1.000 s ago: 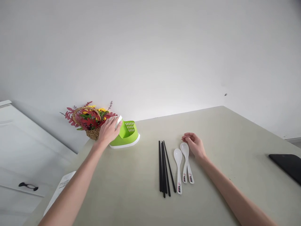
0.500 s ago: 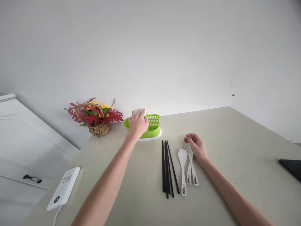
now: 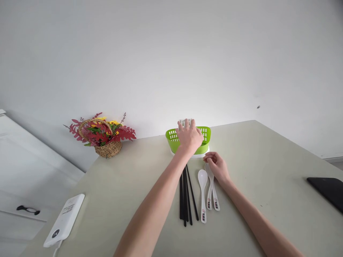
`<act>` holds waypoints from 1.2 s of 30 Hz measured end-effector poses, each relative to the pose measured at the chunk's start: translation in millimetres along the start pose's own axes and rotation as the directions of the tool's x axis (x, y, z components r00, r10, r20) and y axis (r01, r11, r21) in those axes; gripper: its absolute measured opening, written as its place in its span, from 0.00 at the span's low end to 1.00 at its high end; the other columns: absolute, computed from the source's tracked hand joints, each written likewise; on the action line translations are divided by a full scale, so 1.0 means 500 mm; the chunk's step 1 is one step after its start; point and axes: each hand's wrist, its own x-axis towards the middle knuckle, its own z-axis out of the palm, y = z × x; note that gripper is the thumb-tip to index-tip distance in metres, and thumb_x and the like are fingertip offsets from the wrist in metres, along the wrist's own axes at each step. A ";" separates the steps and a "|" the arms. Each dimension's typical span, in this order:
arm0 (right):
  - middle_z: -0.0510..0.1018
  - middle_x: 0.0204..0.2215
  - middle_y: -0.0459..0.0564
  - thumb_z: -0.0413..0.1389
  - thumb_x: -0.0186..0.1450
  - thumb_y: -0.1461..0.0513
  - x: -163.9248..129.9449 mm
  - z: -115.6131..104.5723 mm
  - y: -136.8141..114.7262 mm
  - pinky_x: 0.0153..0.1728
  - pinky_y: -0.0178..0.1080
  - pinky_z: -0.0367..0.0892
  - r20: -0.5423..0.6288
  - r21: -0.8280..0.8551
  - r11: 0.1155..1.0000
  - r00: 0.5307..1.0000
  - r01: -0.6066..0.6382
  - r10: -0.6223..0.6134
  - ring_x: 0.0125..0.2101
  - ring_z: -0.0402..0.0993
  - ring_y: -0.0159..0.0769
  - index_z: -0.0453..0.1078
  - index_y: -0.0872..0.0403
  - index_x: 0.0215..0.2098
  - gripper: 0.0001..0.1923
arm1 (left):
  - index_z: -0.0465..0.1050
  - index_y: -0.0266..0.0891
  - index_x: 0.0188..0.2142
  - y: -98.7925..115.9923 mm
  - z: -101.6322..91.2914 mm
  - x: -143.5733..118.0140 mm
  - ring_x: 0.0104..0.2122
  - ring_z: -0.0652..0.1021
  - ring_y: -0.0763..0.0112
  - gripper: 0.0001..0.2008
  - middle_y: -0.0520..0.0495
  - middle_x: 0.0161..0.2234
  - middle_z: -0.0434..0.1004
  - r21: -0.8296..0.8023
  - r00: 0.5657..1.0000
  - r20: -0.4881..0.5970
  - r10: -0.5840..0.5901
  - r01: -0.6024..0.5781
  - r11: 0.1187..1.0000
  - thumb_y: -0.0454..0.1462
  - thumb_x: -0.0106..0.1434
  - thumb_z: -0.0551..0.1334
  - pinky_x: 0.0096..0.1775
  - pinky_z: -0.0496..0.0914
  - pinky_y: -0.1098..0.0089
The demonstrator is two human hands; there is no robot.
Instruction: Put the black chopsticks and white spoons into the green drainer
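Note:
My left hand (image 3: pixel 189 136) is on the green cutlery holder (image 3: pixel 175 144), its fingers over the white middle part (image 3: pixel 182 124) at the back. The holder has slotted basket walls and a white base, and my hand hides its centre. My right hand (image 3: pixel 218 167) rests on the table with its fingers curled loosely together and nothing visible in them. Under its edge lie two crossed white spoons (image 3: pixel 209 192), their bowls partly covered. A third white spoon (image 3: pixel 203 194) lies just left of them. Black chopsticks (image 3: pixel 184 200) lie further left, their upper ends partly behind my left forearm.
A wicker basket of artificial flowers (image 3: pixel 108 148) stands at the back left by the wall. A white device with a cable (image 3: pixel 65 219) lies at the left edge. A black phone-like slab (image 3: pixel 325 191) is at the right. White drawers (image 3: pixel 26 171) stand beside the table.
My left hand has moved right, and the cutlery holder has slid right with it, now behind the chopsticks and spoons. The view has shifted slightly; my right hand stays by the spoons.

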 end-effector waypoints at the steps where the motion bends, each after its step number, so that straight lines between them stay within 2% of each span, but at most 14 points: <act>1: 0.82 0.34 0.48 0.55 0.60 0.59 0.000 -0.001 -0.001 0.46 0.45 0.72 -0.003 0.004 1.000 1.000 -0.002 0.002 0.38 0.80 0.41 0.70 0.49 0.40 0.10 | 0.59 0.41 0.71 0.010 -0.002 -0.001 0.71 0.55 0.39 0.28 0.42 0.72 0.58 -0.004 1.000 0.018 0.003 -0.003 1.000 0.42 0.74 0.49 0.64 0.60 0.40; 5: 0.83 0.35 0.49 0.55 0.61 0.58 0.001 -0.006 -0.001 0.47 0.46 0.72 -0.031 0.031 0.999 0.999 -0.010 0.011 0.40 0.80 0.41 0.70 0.50 0.41 0.10 | 0.59 0.39 0.71 0.031 -0.016 -0.005 0.70 0.56 0.37 0.29 0.40 0.71 0.59 -0.023 0.997 0.069 0.024 -0.023 0.999 0.46 0.75 0.48 0.64 0.60 0.40; 9: 0.83 0.35 0.50 0.56 0.60 0.58 0.003 -0.008 -0.002 0.47 0.46 0.73 -0.062 0.053 0.999 0.998 -0.014 0.017 0.40 0.80 0.42 0.71 0.50 0.39 0.09 | 0.63 0.40 0.68 0.024 -0.031 -0.014 0.69 0.59 0.38 0.31 0.38 0.69 0.63 -0.123 0.995 0.070 0.066 -0.057 0.991 0.53 0.75 0.45 0.63 0.60 0.39; 10: 0.83 0.35 0.50 0.57 0.59 0.58 0.003 -0.008 -0.003 0.47 0.45 0.73 -0.072 0.057 0.998 0.997 -0.013 0.017 0.39 0.80 0.42 0.71 0.50 0.39 0.09 | 0.65 0.42 0.67 0.019 -0.033 -0.021 0.68 0.61 0.40 0.31 0.38 0.68 0.66 -0.170 0.996 0.021 0.082 -0.077 0.982 0.54 0.75 0.45 0.64 0.60 0.40; 12: 0.82 0.34 0.49 0.57 0.59 0.58 0.002 -0.009 -0.008 0.46 0.45 0.73 -0.091 0.065 0.998 0.996 -0.006 0.012 0.38 0.80 0.42 0.71 0.50 0.38 0.09 | 0.68 0.45 0.64 0.000 -0.033 -0.042 0.66 0.65 0.46 0.27 0.40 0.64 0.71 -0.278 0.979 -0.172 0.108 -0.153 0.948 0.52 0.76 0.46 0.64 0.60 0.43; 14: 0.82 0.33 0.48 0.57 0.59 0.57 0.000 -0.010 -0.013 0.44 0.44 0.73 -0.106 0.069 0.998 0.994 0.001 0.007 0.37 0.79 0.41 0.71 0.50 0.37 0.09 | 0.71 0.45 0.59 -0.033 -0.023 -0.073 0.62 0.70 0.55 0.21 0.40 0.59 0.75 -0.373 0.912 -0.401 0.087 -0.249 0.894 0.48 0.77 0.48 0.64 0.61 0.50; 15: 0.82 0.33 0.48 0.57 0.59 0.57 -0.002 -0.010 -0.017 0.43 0.43 0.72 -0.112 0.070 0.998 0.994 0.003 0.005 0.36 0.79 0.41 0.71 0.50 0.37 0.09 | 0.72 0.44 0.57 -0.055 -0.012 -0.092 0.59 0.72 0.58 0.19 0.40 0.56 0.77 -0.416 0.877 -0.479 0.048 -0.275 0.867 0.45 0.77 0.48 0.63 0.63 0.53; 17: 0.82 0.32 0.48 0.57 0.59 0.57 -0.005 -0.010 -0.024 0.42 0.42 0.72 -0.121 0.067 0.998 0.993 0.006 0.002 0.35 0.79 0.40 0.71 0.50 0.36 0.08 | 0.72 0.41 0.50 -0.109 0.023 -0.133 0.48 0.77 0.63 0.15 0.40 0.48 0.78 -0.511 0.845 -0.531 -0.069 -0.254 0.821 0.43 0.77 0.49 0.52 0.71 0.61; 19: 0.81 0.31 0.47 0.57 0.58 0.58 -0.007 -0.009 -0.030 0.41 0.42 0.71 -0.133 0.058 0.998 0.991 0.005 0.003 0.35 0.78 0.40 0.71 0.50 0.36 0.08 | 0.71 0.41 0.43 -0.169 0.068 -0.174 0.33 0.76 0.69 0.14 0.44 0.39 0.77 -0.602 0.906 -0.399 -0.145 -0.139 0.786 0.43 0.76 0.49 0.37 0.71 0.68; 21: 0.81 0.31 0.47 0.57 0.58 0.58 -0.009 -0.008 -0.034 0.40 0.42 0.71 -0.146 0.043 0.999 0.989 0.001 0.006 0.35 0.78 0.40 0.71 0.50 0.35 0.07 | 0.70 0.43 0.41 -0.224 0.113 -0.211 0.25 0.71 0.71 0.11 0.52 0.28 0.71 -0.618 0.980 -0.167 -0.107 -0.019 0.786 0.42 0.74 0.52 0.32 0.66 0.70; 23: 0.81 0.31 0.47 0.56 0.58 0.59 -0.010 -0.009 -0.035 0.40 0.41 0.70 -0.159 0.027 1.000 0.987 -0.004 0.008 0.35 0.77 0.40 0.72 0.50 0.36 0.08 | 0.69 0.43 0.40 -0.264 0.146 -0.238 0.23 0.69 0.71 0.08 0.57 0.23 0.65 -0.581 0.995 -0.022 -0.099 0.068 0.811 0.43 0.71 0.55 0.31 0.63 0.71; 26: 0.80 0.31 0.46 0.55 0.58 0.59 -0.010 -0.011 -0.033 0.39 0.40 0.69 -0.173 0.008 1.000 0.985 -0.014 0.015 0.35 0.77 0.39 0.72 0.50 0.36 0.08 | 0.68 0.44 0.39 -0.292 0.164 -0.261 0.22 0.67 0.71 0.10 0.60 0.21 0.60 -0.554 0.995 0.036 -0.097 0.101 0.827 0.46 0.70 0.57 0.30 0.61 0.71; 29: 0.79 0.30 0.46 0.54 0.58 0.59 -0.010 -0.012 -0.032 0.38 0.39 0.68 -0.189 -0.004 1.000 0.982 -0.026 0.025 0.34 0.76 0.39 0.71 0.51 0.35 0.08 | 0.67 0.44 0.37 -0.295 0.159 -0.271 0.21 0.65 0.71 0.13 0.60 0.21 0.58 -0.531 0.997 0.059 -0.056 0.079 0.844 0.50 0.70 0.56 0.29 0.59 0.71; 36: 0.78 0.30 0.45 0.54 0.58 0.58 -0.013 -0.007 -0.039 0.35 0.38 0.67 -0.194 -0.018 0.999 0.980 -0.046 0.042 0.33 0.74 0.37 0.72 0.51 0.34 0.08 | 0.68 0.44 0.34 -0.287 0.152 -0.287 0.21 0.67 0.73 0.17 0.60 0.20 0.62 -0.397 0.989 0.149 0.012 0.049 0.917 0.54 0.68 0.59 0.30 0.58 0.71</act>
